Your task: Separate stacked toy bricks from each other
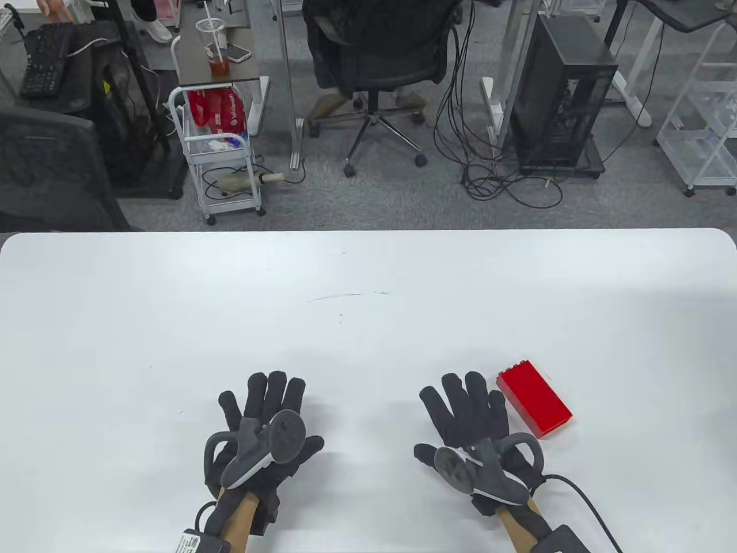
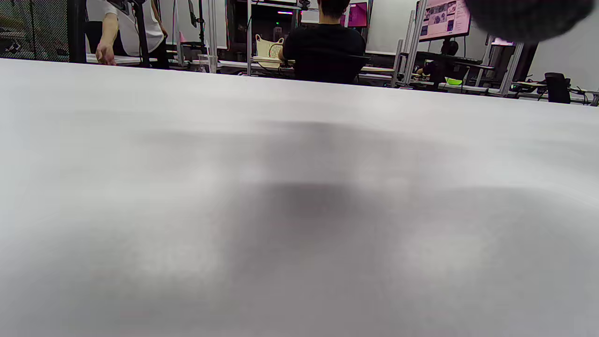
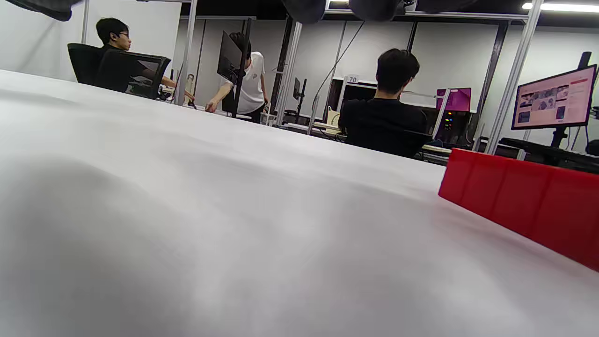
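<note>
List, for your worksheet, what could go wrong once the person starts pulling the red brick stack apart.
1. The red brick stack lies on its side on a smooth white table, so a one-handed pull may just slide it.
2. It sits beside the right hand and far from the left hand, which must cross over to help.
3. The seams look tight in the right wrist view; a sudden release could scatter bricks.

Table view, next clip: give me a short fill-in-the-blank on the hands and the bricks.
1. The stacked toy bricks are coloured ____.
2. The bricks lie nearest the ____ hand.
3. The left hand and right hand lie flat, fingers spread, holding ____.

Missing words: red; right; nothing
</note>
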Available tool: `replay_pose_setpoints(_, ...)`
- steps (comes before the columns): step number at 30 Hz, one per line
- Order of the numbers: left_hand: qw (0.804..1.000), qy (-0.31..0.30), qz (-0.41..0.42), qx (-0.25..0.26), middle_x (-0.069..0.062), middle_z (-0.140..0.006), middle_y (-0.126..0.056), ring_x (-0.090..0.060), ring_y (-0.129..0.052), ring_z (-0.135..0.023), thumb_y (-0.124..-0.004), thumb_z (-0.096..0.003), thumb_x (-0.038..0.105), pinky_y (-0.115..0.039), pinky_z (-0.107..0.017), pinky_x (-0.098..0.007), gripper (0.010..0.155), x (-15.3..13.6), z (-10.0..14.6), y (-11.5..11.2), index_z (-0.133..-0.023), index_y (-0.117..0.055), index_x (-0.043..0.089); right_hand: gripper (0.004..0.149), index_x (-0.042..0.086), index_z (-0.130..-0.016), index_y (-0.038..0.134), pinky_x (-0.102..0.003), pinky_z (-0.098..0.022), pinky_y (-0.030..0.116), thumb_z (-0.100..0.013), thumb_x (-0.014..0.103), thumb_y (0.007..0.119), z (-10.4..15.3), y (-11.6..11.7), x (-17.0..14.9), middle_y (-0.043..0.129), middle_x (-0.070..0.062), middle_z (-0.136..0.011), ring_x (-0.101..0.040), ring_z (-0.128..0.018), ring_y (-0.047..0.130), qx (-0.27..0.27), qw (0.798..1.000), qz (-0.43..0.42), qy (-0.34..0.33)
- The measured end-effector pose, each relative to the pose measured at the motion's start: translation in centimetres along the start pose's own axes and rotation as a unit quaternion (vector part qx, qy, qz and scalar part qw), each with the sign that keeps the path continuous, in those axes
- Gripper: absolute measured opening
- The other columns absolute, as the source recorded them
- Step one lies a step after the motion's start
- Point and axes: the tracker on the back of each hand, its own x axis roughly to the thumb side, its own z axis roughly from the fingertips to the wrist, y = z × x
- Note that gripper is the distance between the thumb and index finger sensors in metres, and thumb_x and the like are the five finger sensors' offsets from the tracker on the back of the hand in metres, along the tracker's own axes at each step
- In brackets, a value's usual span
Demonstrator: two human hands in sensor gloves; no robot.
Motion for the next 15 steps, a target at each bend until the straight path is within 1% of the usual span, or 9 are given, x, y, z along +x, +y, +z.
replay_pose_setpoints(7,1.000,-0.011,-0.002,-0.012,-0.007,-0.127,-0.012,-0.041,-0.013,-0.119,-0.059,-0.0391,0.073,-0.014,-0.074,-0.073,0.099,0.4,-0.3,-0.3,-0.115,-0.010,0.032,0.088,0.027,-0.117,0.022,-0.076,-0.071,0.047,-0.047,0.073,0.051,0.2,0.3,-0.1,0.032,-0.020,-0.125,-0.059,-0.113,0.043,0.000,1.000,0.002,0.000)
replay_pose_setpoints(15,1.000,-0.014,0.003,-0.006,-0.007,-0.127,-0.013,-0.041,-0.014,-0.119,-0.059,-0.0393,0.073,-0.014,-0.075,-0.073,0.099,0.4,-0.2,0.0,-0.115,-0.010,0.032,0.088,0.026,-0.117,0.024,-0.075,-0.071,0.049,-0.047,0.072,0.051,0.1,0.2,-1.2,0.035,-0.021,-0.125,-0.059,-0.112,0.046,0.005,1.000,-0.004,0.020)
